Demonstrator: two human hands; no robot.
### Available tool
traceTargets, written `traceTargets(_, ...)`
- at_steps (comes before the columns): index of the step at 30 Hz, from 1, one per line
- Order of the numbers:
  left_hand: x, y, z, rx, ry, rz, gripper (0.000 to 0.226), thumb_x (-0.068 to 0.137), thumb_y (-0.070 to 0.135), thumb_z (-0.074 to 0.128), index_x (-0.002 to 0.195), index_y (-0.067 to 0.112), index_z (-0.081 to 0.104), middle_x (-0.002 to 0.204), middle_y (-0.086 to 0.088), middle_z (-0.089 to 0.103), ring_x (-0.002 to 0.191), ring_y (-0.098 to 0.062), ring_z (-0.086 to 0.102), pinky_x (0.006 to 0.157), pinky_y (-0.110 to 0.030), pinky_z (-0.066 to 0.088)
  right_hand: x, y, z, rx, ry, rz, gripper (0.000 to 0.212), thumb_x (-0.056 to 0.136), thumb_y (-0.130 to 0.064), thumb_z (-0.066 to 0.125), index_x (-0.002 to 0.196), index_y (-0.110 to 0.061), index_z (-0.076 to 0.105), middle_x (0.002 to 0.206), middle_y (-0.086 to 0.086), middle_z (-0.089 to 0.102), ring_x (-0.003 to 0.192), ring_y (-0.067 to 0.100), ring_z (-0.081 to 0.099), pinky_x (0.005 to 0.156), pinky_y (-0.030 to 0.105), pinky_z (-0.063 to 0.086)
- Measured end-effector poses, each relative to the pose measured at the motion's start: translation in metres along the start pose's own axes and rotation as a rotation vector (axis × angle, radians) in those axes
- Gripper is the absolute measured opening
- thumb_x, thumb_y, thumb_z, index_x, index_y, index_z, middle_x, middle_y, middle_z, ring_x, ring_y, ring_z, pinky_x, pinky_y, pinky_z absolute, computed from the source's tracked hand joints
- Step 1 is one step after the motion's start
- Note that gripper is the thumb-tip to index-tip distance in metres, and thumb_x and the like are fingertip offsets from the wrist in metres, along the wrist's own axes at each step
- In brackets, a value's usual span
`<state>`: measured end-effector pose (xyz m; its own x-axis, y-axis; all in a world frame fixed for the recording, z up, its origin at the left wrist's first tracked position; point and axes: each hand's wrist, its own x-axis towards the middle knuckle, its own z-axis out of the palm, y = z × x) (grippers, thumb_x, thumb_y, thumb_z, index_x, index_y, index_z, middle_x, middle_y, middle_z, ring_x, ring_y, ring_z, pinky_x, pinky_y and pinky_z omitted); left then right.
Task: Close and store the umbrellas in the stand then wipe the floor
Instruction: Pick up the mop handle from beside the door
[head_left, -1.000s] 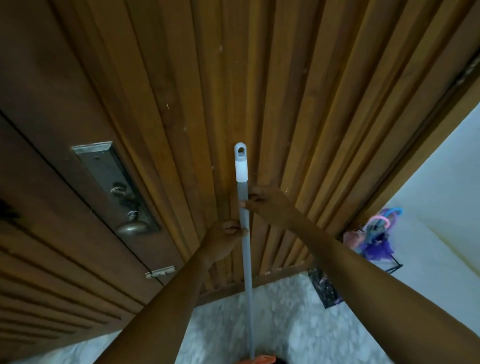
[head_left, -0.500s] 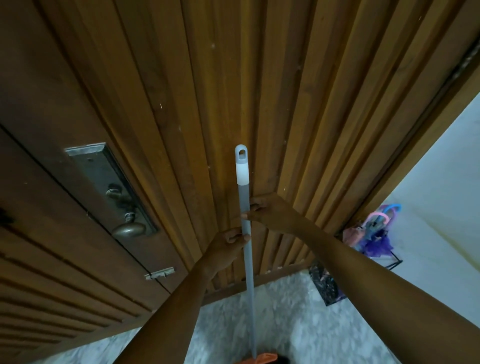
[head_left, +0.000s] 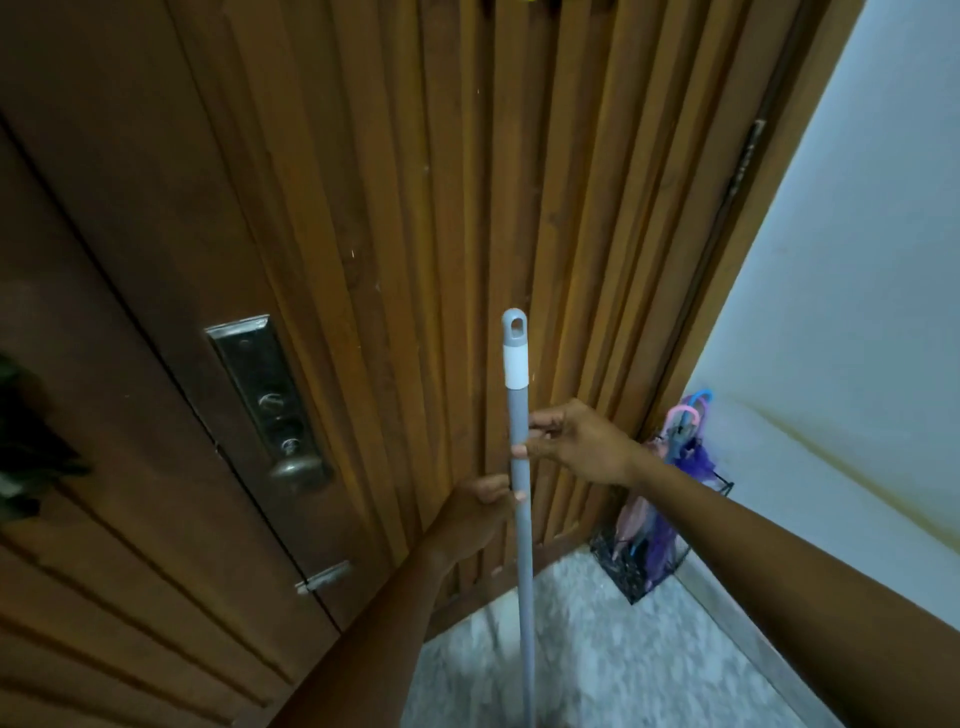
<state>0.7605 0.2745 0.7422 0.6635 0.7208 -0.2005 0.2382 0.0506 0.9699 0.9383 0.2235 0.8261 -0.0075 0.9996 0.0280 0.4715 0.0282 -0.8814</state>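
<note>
At the far left a dark leafy shape (head_left: 26, 447) hangs at the edge of view, too dim to make out. Next comes the brown wooden door (head_left: 156, 218), with a dull metal lock plate (head_left: 262, 384) and a round knob (head_left: 297, 466) below it, then a ribbed wooden panel (head_left: 426, 208) running down to the floor. The left hand (head_left: 475, 517) is curled round the grey mop handle (head_left: 521, 467), fingers wrapped shut on it. Just above, the right hand (head_left: 576, 441) pinches the same pole between thumb and fingertips. The handle stands nearly upright, its white collar and hanging loop at the top. Underfoot is a pale speckled stone floor (head_left: 623, 660). In the corner by the door frame, a black wire stand (head_left: 636, 571) holds the closed pink, purple and blue umbrellas (head_left: 680, 447) upright, against the pale wall (head_left: 857, 312), which shows a yellowish stain line.
</note>
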Motion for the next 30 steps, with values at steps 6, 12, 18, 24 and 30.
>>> traceTargets(6, -0.016, 0.042, 0.055, -0.004, -0.182, 0.144, 0.011, 0.098, 0.003, 0.057, 0.098, -0.006, 0.064, 0.07, 0.003, 0.062, 0.058, 0.005, 0.058, 0.057, -0.012, 0.045, -0.089, -0.033, -0.035, -0.118, 0.273, 0.01, 0.01, 0.093, -0.011, 0.071, 0.084, -0.007, 0.072, 0.071, 0.003, 0.066, 0.065, 0.002, 0.058, 0.065, 0.02, 0.047)
traceTargets(12, -0.041, 0.078, 0.139, 0.013, -0.333, 0.269, 0.014, 0.098, 0.005, 0.057, 0.09, -0.001, 0.067, 0.069, 0.005, 0.065, 0.064, -0.004, 0.057, 0.061, -0.017, 0.046, -0.195, -0.051, -0.071, -0.294, 0.51, 0.059, 0.013, 0.096, -0.025, 0.068, 0.093, -0.014, 0.074, 0.083, 0.003, 0.074, 0.068, 0.017, 0.067, 0.066, 0.038, 0.056)
traceTargets(18, -0.067, 0.13, 0.241, 0.131, -0.582, 0.393, 0.014, 0.1, 0.016, 0.058, 0.103, 0.012, 0.07, 0.088, 0.003, 0.065, 0.083, -0.006, 0.056, 0.08, -0.02, 0.048, -0.32, -0.074, -0.119, -0.312, 0.745, 0.133, 0.011, 0.094, -0.023, 0.071, 0.094, -0.012, 0.073, 0.085, 0.003, 0.073, 0.069, 0.018, 0.07, 0.068, 0.035, 0.055)
traceTargets(24, -0.102, 0.165, 0.362, 0.163, -0.731, 0.434, 0.012, 0.1, 0.022, 0.057, 0.102, 0.02, 0.069, 0.096, 0.004, 0.069, 0.08, 0.004, 0.062, 0.068, -0.01, 0.044, -0.443, -0.067, -0.175, -0.236, 0.934, 0.179, 0.021, 0.091, -0.027, 0.074, 0.097, -0.007, 0.074, 0.093, 0.021, 0.073, 0.092, 0.041, 0.068, 0.078, 0.048, 0.06)
traceTargets(30, -0.129, 0.181, 0.491, 0.25, -0.907, 0.475, 0.015, 0.102, 0.026, 0.055, 0.105, 0.03, 0.069, 0.105, 0.002, 0.072, 0.097, -0.011, 0.064, 0.082, -0.028, 0.047, -0.563, -0.042, -0.221, -0.169, 1.043, 0.208, 0.02, 0.094, -0.019, 0.071, 0.102, -0.001, 0.073, 0.098, 0.029, 0.069, 0.096, 0.037, 0.071, 0.08, 0.035, 0.063)
